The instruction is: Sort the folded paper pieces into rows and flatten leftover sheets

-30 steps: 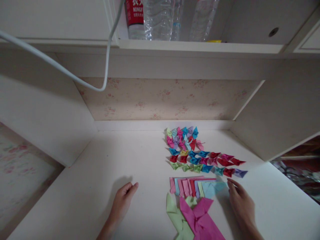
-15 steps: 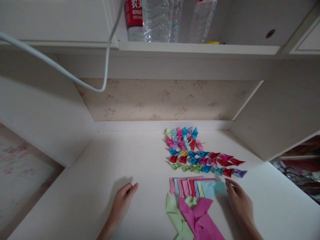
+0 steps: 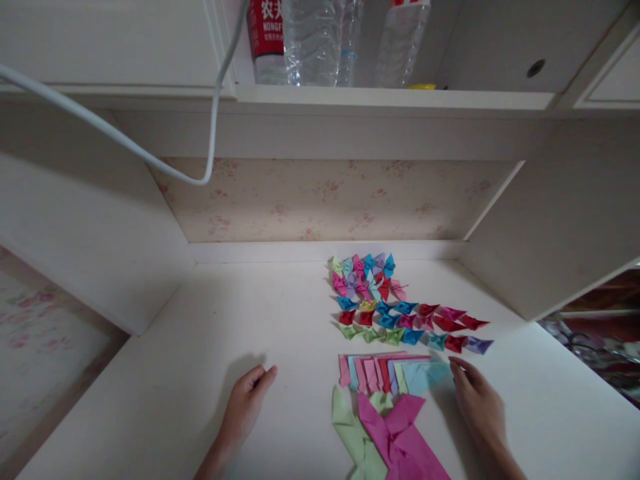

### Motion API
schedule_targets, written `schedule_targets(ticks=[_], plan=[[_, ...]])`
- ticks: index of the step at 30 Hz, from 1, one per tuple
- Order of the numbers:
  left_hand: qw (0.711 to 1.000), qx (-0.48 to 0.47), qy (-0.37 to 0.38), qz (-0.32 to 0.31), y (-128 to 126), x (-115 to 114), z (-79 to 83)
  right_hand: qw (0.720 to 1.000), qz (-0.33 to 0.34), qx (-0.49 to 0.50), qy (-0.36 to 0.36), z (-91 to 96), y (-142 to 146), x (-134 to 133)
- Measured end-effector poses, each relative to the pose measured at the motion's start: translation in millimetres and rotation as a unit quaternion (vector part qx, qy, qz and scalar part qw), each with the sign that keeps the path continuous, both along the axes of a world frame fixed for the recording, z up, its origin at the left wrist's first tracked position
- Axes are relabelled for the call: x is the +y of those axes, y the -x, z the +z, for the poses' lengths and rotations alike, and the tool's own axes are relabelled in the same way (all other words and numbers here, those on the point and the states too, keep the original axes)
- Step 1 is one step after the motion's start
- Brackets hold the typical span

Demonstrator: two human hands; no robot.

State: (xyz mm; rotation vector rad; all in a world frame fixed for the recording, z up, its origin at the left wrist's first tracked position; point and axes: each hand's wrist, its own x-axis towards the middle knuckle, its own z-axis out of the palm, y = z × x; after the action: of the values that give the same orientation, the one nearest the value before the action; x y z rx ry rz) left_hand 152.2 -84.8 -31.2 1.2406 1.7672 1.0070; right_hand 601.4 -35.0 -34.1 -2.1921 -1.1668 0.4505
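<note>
My left hand is curled closed over the white desk, thumb pointing right, with nothing showing in it. To the right, the closed fingers of my right hand are beside the tip of a light blue folded paper; I see nothing held there. That paper ends an overlapping row of folded paper strips in pink, red, purple and green. Nearer to me lie a large magenta folded paper piece and a light green one, partly overlapping. Behind the strips sit rows of small colourful origami pieces and a tighter cluster.
The white desk is bounded by side panels and a floral back wall. Plastic bottles stand on the shelf above. A white cable hangs at upper left. Past the right edge is cluttered stuff.
Both hands and the papers stay where they were. Only the camera view has shifted very slightly.
</note>
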Motion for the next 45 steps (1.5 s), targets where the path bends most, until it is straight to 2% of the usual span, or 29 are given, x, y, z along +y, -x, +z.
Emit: schedule_targets(ticks=[24, 30, 36, 42, 45], plan=[[1.000, 0.006, -0.001, -0.001, -1.7, 0.2, 3.9, 1.000, -0.004, -0.005, 0.027, -2.9, -0.6, 1.2], [1.000, 0.010, -0.008, 0.003, -2.4, -0.2, 3.4, 1.000, -0.005, 0.001, 0.006, -2.4, 0.8, 0.3], [1.000, 0.022, -0.014, 0.014, -5.0, -2.9, 6.8, 0.998, -0.047, 0.006, -0.034, 2.8, 3.4, -6.2], [0.999, 0.030, -0.012, 0.007, -8.8, -2.8, 11.0, 0.996, -0.052, 0.016, -0.067, 7.3, 9.0, -9.2], [0.999, 0.037, -0.009, 0.010, -15.9, -8.3, 15.5, 0.994, -0.057, 0.058, -0.076, 11.7, 6.7, -14.6]])
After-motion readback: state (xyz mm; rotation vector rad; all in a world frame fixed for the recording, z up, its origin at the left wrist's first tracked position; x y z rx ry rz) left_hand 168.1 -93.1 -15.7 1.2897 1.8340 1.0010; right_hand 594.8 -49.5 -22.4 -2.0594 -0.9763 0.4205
